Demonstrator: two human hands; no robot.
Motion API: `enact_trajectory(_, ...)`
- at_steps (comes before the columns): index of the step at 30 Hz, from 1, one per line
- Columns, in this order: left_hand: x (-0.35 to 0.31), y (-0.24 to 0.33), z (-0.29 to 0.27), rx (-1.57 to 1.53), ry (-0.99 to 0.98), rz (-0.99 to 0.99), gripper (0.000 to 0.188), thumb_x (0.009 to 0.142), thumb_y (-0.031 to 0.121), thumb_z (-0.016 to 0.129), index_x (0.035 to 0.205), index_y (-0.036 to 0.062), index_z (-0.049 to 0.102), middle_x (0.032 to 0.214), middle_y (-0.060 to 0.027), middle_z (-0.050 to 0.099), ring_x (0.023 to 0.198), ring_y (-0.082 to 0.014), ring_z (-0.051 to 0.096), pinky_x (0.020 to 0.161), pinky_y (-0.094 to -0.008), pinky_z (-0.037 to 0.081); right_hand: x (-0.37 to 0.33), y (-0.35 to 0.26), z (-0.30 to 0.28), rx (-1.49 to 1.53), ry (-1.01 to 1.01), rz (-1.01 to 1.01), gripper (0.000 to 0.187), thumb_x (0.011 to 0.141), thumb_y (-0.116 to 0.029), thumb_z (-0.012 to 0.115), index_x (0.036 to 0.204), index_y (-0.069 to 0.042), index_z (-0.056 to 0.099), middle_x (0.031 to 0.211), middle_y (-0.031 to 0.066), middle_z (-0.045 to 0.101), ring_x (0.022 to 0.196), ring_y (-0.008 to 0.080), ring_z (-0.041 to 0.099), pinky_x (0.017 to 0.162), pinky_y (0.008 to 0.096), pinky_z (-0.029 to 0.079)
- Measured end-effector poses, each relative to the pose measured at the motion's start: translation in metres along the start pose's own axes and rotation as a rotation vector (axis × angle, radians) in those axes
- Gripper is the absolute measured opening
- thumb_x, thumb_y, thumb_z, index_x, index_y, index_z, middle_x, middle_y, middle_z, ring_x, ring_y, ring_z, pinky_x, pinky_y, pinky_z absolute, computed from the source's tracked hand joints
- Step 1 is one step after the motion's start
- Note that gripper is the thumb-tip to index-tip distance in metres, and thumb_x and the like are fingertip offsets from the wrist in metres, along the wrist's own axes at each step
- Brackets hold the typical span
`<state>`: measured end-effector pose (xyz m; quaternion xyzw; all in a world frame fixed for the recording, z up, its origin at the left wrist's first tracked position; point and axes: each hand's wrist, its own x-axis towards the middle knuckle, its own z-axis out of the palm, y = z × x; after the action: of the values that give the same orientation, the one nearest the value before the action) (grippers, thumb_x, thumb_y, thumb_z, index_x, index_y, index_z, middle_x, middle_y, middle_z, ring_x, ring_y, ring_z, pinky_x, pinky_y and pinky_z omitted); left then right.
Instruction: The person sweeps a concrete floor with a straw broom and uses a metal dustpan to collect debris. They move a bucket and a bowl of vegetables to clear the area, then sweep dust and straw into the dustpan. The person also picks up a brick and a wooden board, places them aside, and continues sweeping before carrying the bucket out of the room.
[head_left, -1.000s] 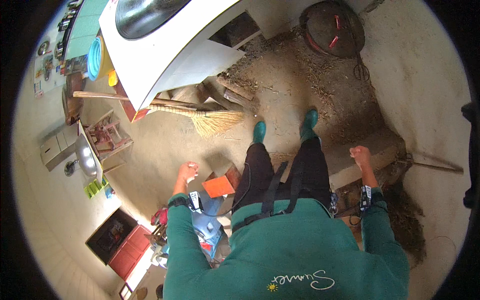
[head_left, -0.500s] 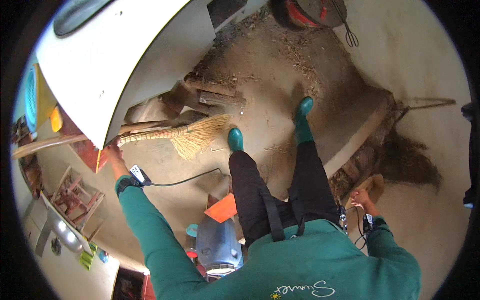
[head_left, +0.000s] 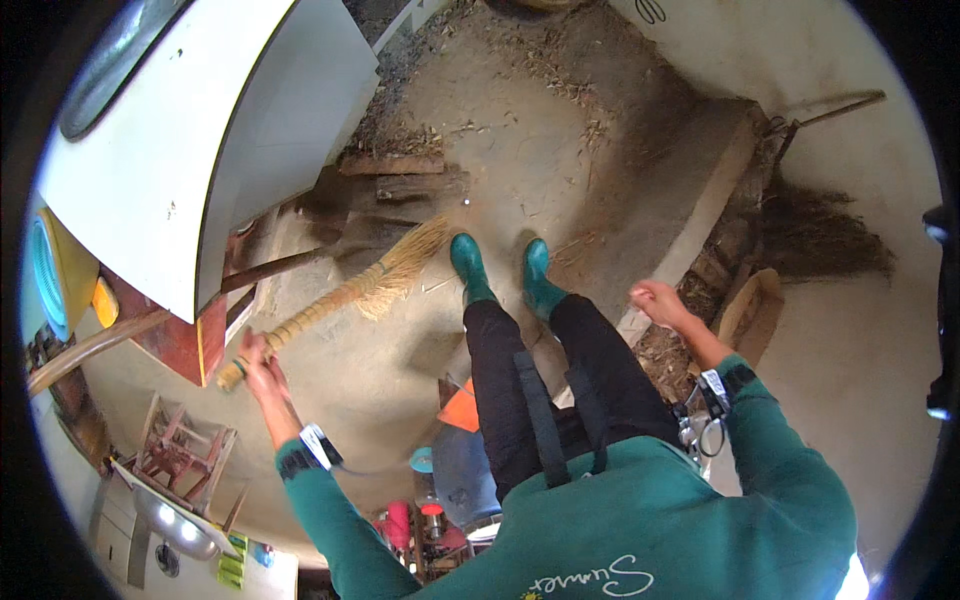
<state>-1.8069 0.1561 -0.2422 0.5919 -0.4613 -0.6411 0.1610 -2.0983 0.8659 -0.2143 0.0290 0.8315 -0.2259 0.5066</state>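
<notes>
My left hand (head_left: 264, 368) is wrapped around the bound handle of a straw broom (head_left: 335, 297), close to its butt end. The broom slants away to the right, with its bristles on or just above the floor beside my left green boot (head_left: 467, 262). Out to the right, my right hand (head_left: 658, 303) hangs in front of the low ledge, its fingers curled in and nothing visible in them. My right green boot (head_left: 537, 270) stands close to the left one.
A white-topped table (head_left: 150, 160) juts in at upper left. Under it lie wood pieces (head_left: 415, 187). Wood chips and dirt litter the far floor. A low ledge (head_left: 695, 215) runs along the right. A blue barrel (head_left: 465, 475) and an orange piece (head_left: 460, 408) stand near my legs.
My left hand has brought the broom out from beside the table edge, toward me. My right hand has risen forward and left. My right boot has come in beside the left one.
</notes>
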Motion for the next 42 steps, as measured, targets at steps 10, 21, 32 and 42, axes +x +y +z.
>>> enact_trajectory(10,-0.174,-0.053,0.005,0.055,0.11,0.218,0.033,0.085,0.012,0.063,0.115,0.0052,0.05,0.111,-0.0103,0.056,0.107,-0.0209,0.053,0.097,-0.0344,0.04,0.32,-0.144,0.187,-0.553,0.114,-0.585,0.041,0.072,-0.012,0.064,0.111,-0.006,0.056,0.103,0.0189,0.06,0.099,0.0377,0.058,0.085,0.0469,0.047)
enact_trajectory(21,-0.19,-0.061,0.027,-0.163,0.54,0.333,0.02,0.075,0.004,0.065,0.095,0.0055,0.061,0.093,-0.0103,0.062,0.094,-0.0284,0.057,0.089,-0.0425,0.045,0.552,-0.247,0.261,-0.692,0.184,-0.711,0.076,0.071,-0.042,0.077,0.123,0.004,0.045,0.119,0.0254,0.051,0.114,0.0401,0.049,0.095,0.0474,0.042)
enact_trajectory(32,-0.185,-0.058,0.044,-0.165,0.477,0.332,0.024,0.07,0.001,0.066,0.093,0.0042,0.063,0.091,-0.0115,0.063,0.091,-0.0273,0.058,0.089,-0.0446,0.045,0.556,-0.253,0.244,-0.725,-0.209,-0.645,0.074,0.063,-0.039,0.078,0.119,0.003,0.053,0.118,0.0238,0.058,0.111,0.0385,0.057,0.09,0.0447,0.05)
enact_trajectory(42,-0.182,-0.061,0.06,-0.227,0.578,0.365,0.024,0.062,-0.005,0.065,0.085,0.0025,0.062,0.084,-0.0097,0.063,0.084,-0.028,0.059,0.084,-0.0421,0.047,0.538,-0.203,0.248,-0.623,-0.132,-0.599,0.09,0.064,-0.057,0.077,0.127,-0.002,0.045,0.123,0.0307,0.048,0.114,0.0472,0.05,0.092,0.0508,0.046)
